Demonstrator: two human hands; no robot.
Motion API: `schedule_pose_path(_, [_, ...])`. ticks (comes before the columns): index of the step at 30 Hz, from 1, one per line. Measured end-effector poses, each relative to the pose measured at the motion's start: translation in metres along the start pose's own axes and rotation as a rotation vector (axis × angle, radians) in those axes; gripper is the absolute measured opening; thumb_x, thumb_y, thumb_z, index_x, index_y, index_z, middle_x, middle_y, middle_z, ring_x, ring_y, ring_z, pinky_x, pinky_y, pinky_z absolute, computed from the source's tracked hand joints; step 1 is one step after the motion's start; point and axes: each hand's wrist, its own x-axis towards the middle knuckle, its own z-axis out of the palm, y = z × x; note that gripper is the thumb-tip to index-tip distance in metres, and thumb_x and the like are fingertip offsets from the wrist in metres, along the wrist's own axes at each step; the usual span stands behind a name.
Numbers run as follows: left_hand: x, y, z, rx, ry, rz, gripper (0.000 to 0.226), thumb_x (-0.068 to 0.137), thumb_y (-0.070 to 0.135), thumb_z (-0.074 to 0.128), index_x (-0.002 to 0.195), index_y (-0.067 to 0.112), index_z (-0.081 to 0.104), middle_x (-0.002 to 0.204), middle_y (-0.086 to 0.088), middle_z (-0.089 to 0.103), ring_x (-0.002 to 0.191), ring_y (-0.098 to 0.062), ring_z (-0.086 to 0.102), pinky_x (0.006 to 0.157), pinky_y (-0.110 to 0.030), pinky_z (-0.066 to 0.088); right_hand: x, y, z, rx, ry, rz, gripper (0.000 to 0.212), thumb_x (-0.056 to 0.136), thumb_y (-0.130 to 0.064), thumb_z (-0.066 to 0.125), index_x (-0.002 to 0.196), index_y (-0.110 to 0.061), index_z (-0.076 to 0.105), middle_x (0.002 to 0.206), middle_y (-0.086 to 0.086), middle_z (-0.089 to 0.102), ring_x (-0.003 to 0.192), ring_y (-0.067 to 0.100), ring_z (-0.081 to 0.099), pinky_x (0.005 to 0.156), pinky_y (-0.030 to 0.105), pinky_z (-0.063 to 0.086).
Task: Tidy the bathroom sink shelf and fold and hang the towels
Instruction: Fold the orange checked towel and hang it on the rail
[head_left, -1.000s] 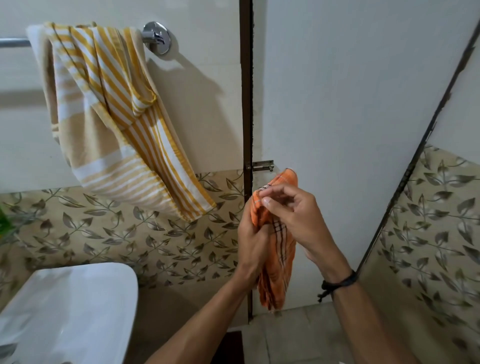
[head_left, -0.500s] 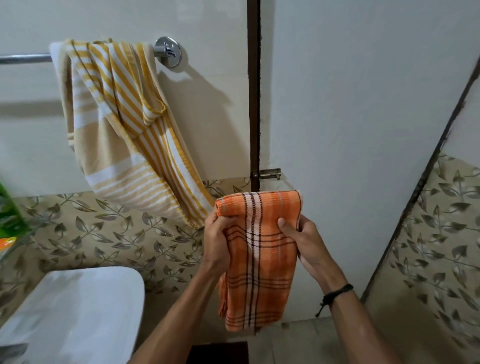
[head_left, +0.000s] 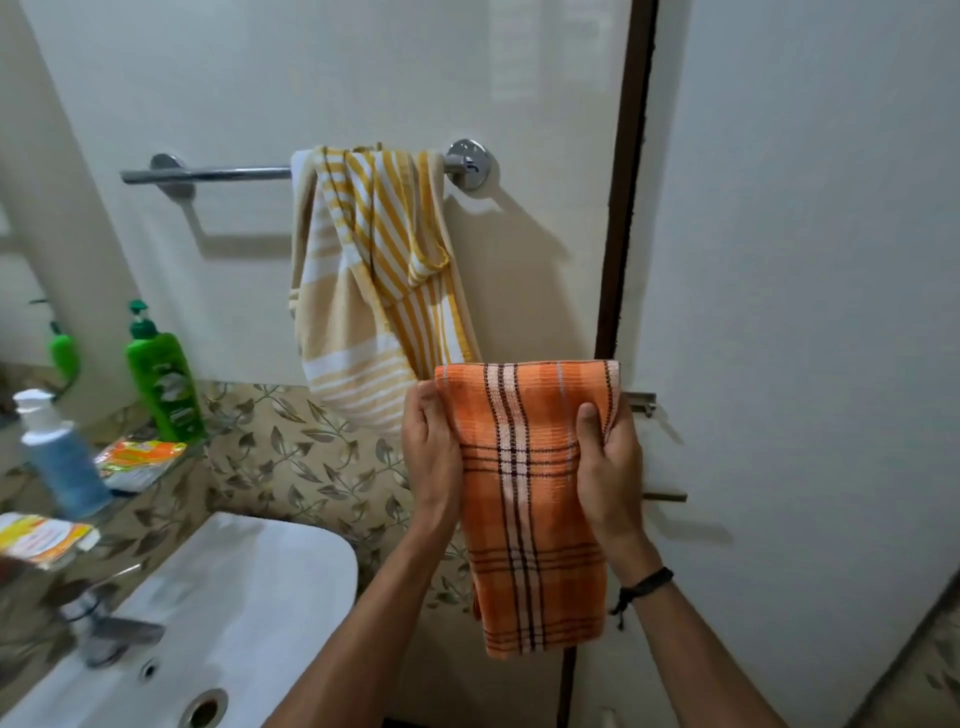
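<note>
Left hand and right hand grip the down-hanging orange towel; bare rail sits at ten o'clock, nearer left.

Soft indoor light, blurred left edge

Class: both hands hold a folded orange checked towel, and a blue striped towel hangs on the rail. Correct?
One error: in the head view the striped towel on the towel rail is yellow, not blue. The left hand and right hand do hold the orange checked towel.
</note>
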Motion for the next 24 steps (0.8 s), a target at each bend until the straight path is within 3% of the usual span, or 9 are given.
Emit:
schedule_pose_path(3, [-0.013, -0.002, -0.01, 0.036, -0.021, -0.023, 0.068, 0.098, 0.069, 0.028, 0.09, 0.012, 0.065, 0.078, -0.002, 0.065, 0.071, -0.016, 0.061, 0.072, -0.035, 0.055, 0.002, -0.008, 0.016, 0.035, 0.027, -0.095, 0.019, 0.103, -0.043, 0.042, 0.118, -0.047, 0.053, 0.109, -0.021, 0.064, 0.1, -0.013, 0.063, 0.084, 0.006, 0.048])
schedule_pose_path(5, [-0.019, -0.002, -0.015, 0.067, 0.032, -0.011, 0.056, 0.097, 0.064, 0.039, 0.096, 0.017, 0.07, 0.084, 0.001, 0.073, 0.08, -0.016, 0.069, 0.075, -0.035, 0.058, 0.005, -0.011, 0.025, 0.005, 0.03, -0.153, 0.017, 0.1, -0.059, 0.039, 0.111, -0.057, 0.051, 0.106, -0.015, 0.066, 0.098, -0.002, 0.065, 0.085, 0.017, 0.053])
schedule_pose_path(7, [-0.017, 0.004, -0.019, 0.086, 0.158, 0.013, 0.039, 0.1, 0.055, 0.046, 0.094, 0.023, 0.068, 0.082, 0.005, 0.071, 0.08, -0.015, 0.067, 0.075, -0.036, 0.056, 0.007, -0.017, 0.035, -0.03, 0.013, -0.211, 0.028, 0.095, -0.069, 0.035, 0.108, -0.051, 0.051, 0.099, -0.012, 0.067, 0.089, 0.004, 0.067, 0.079, 0.025, 0.056])
schedule_pose_path(9, [-0.009, 0.013, -0.025, 0.14, 0.273, 0.066, 0.039, 0.104, 0.049, 0.042, 0.087, 0.02, 0.061, 0.072, 0.007, 0.06, 0.068, -0.007, 0.056, 0.068, -0.032, 0.049, 0.009, -0.024, 0.046, -0.084, 0.01, -0.299, 0.04, 0.096, -0.071, 0.03, 0.108, -0.038, 0.049, 0.087, -0.009, 0.066, 0.074, 0.011, 0.067, 0.066, 0.031, 0.056])
schedule_pose_path(13, [0.016, 0.025, -0.049, 0.348, 0.392, 0.271, 0.046, 0.105, 0.052, 0.029, 0.083, 0.016, 0.048, 0.063, 0.009, 0.045, 0.058, 0.003, 0.049, 0.053, -0.016, 0.038, 0.019, -0.034, 0.072, -0.17, 0.05, -0.405, 0.051, 0.097, -0.072, 0.02, 0.111, -0.029, 0.042, 0.062, -0.014, 0.052, 0.043, 0.004, 0.049, 0.038, 0.024, 0.042])
schedule_pose_path(18, [0.06, 0.036, -0.079, 0.483, 0.409, 0.384, 0.06, 0.093, 0.075, 0.013, 0.085, 0.023, 0.043, 0.058, 0.01, 0.042, 0.049, -0.002, 0.048, 0.046, -0.014, 0.035, 0.037, -0.047, 0.113, -0.165, 0.048, -0.456, 0.053, 0.098, -0.07, 0.018, 0.115, -0.025, 0.04, 0.064, -0.003, 0.061, 0.047, 0.027, 0.063, 0.041, 0.034, 0.051])
schedule_pose_path(22, [0.103, 0.048, -0.105, 0.487, 0.458, 0.417, 0.048, 0.101, 0.061, 0.022, 0.085, 0.02, 0.04, 0.057, 0.01, 0.041, 0.047, -0.005, 0.045, 0.045, -0.024, 0.032, 0.057, -0.068, 0.154, -0.176, 0.031, -0.543, 0.054, 0.099, -0.068, 0.019, 0.121, -0.023, 0.039, 0.066, 0.009, 0.069, 0.048, 0.029, 0.063, 0.043, 0.021, 0.038])
schedule_pose_path(24, [0.132, 0.057, -0.119, 0.493, 0.471, 0.428, 0.038, 0.105, 0.047, 0.026, 0.089, 0.017, 0.042, 0.057, 0.009, 0.04, 0.049, -0.008, 0.043, 0.049, -0.029, 0.03, 0.072, -0.083, 0.178, -0.187, 0.009, -0.593, 0.05, 0.1, -0.063, 0.023, 0.127, -0.024, 0.039, 0.079, 0.011, 0.072, 0.06, 0.029, 0.067, 0.048, 0.024, 0.043])
